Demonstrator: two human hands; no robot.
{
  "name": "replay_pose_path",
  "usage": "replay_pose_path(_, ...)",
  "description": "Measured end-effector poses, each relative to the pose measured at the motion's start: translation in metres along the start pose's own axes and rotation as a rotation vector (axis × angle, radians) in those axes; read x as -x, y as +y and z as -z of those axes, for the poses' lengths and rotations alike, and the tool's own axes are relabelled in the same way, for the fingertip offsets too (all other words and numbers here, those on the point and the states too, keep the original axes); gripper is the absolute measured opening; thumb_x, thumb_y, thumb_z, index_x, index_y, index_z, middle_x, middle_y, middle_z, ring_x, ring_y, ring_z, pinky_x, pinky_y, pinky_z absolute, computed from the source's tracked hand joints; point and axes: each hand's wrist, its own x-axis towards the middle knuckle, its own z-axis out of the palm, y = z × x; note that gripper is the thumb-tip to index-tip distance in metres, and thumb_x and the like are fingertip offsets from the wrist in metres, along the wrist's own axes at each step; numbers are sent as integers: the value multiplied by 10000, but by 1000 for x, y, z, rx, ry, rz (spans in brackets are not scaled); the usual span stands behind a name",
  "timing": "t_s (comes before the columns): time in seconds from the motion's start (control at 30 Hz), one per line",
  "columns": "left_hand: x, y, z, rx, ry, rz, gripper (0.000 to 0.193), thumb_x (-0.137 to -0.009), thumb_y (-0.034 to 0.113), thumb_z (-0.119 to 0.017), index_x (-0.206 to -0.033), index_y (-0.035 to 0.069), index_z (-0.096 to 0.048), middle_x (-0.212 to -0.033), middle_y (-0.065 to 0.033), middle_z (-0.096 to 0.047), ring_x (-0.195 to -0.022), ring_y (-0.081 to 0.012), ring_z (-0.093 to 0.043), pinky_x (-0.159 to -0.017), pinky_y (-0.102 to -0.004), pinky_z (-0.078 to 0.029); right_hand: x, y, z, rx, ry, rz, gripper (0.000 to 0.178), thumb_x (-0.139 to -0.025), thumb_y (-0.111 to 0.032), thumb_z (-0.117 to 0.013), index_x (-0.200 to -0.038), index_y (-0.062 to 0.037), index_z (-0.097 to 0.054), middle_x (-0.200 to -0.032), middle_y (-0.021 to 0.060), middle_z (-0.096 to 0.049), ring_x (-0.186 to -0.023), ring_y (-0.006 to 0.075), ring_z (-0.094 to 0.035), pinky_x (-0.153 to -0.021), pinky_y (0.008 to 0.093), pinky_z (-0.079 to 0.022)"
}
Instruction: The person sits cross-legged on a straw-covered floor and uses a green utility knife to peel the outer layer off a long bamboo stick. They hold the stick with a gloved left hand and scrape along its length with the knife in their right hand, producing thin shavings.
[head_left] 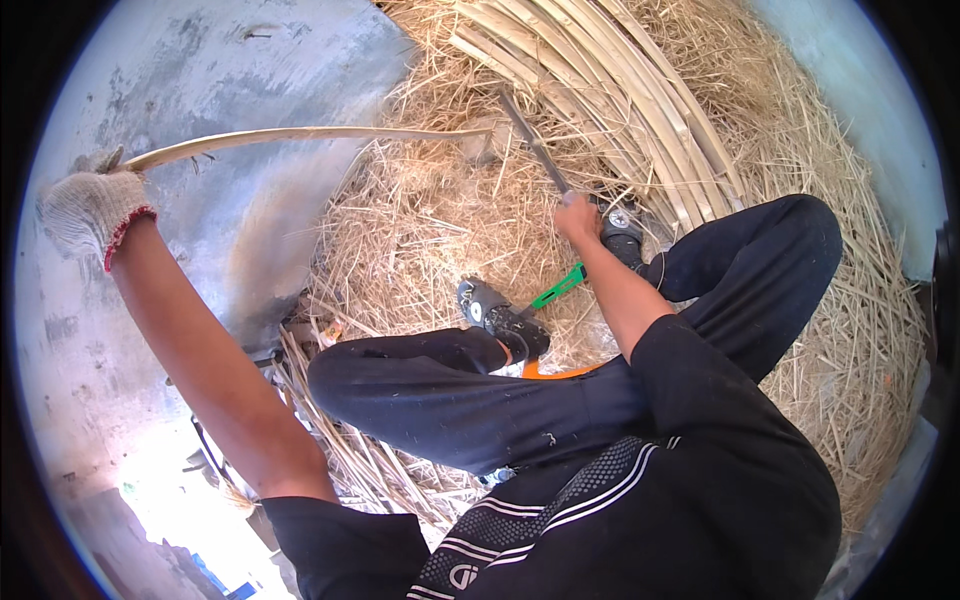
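My left hand (pixel 95 212), in a pale knitted glove with a red cuff, is raised at the far left and closed on one end of a long bamboo strip (pixel 300 134). The strip runs rightward, slightly bowed, and its other end is over the straw near a small block (pixel 482 146). My bare right hand (pixel 578 222) is wrapped around the handle of a long, dark, narrow-bladed knife (pixel 535 143). Its blade points up and left, with the tip a little right of the strip's far end. The handle is mostly hidden by my fingers.
A stack of long split bamboo strips (pixel 640 95) lies at the upper right on straw-like shavings (pixel 430 215). Between my sandalled feet lies a green tool part (pixel 558 287). An orange edge (pixel 560 372) shows beneath me. A grey-white wall (pixel 230 90) stands at left.
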Motion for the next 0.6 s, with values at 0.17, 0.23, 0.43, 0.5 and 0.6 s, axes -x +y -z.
replay_pose_path(0.17, 23, 16, 14, 1116, 255, 626, 513, -905, 245, -589, -1221, -116, -407, -912, -195, -650, -731, -297, -684, -635, -430, -564, 46, 21, 10, 607, -258, 141, 276, -875, -202, -607, -1044, -11, -712, -1036, 175, -727, -982, 344, -716, -767, 485, -591)
replay_pose_path(0.23, 25, 16, 18, 1263, 310, 637, 439, -925, 250, -524, -1162, -102, -413, -917, -213, -619, -705, -300, -661, -623, -447, -565, 52, 19, 12, 727, -389, 55, 282, -887, -213, -592, -1058, -37, -733, -1053, 159, -731, -984, 347, -717, -774, 462, -595)
replay_pose_path(0.43, 46, 24, 40, 1418, 364, 758, 191, -919, 239, -471, -865, 73, -393, -660, -84, -445, -506, -203, -439, -489, -384, -451, 52, 39, -8, 854, -255, 448, 329, -887, -262, -565, -1061, -51, -747, -978, 185, -728, -947, 353, -699, -852, 508, -518)
replay_pose_path(0.5, 57, 40, 64, 1426, 340, 747, 244, -923, 239, -453, -754, 168, -291, -570, 1, -284, -456, -157, -289, -449, -332, -348, 61, 37, -21, 973, -113, 684, 323, -880, -269, -567, -1045, -65, -755, -979, 177, -715, -973, 338, -673, -911, 510, -460)
replay_pose_path(0.6, 70, 15, 66, 1462, 281, 662, 246, -940, 264, -450, -764, 158, -315, -578, 5, -320, -459, -143, -305, -447, -323, -341, 81, 32, -27, 1322, 99, 1124, 319, -881, -273, -558, -1065, -90, -744, -1023, 156, -691, -1034, 321, -625, -985, 509, -367)
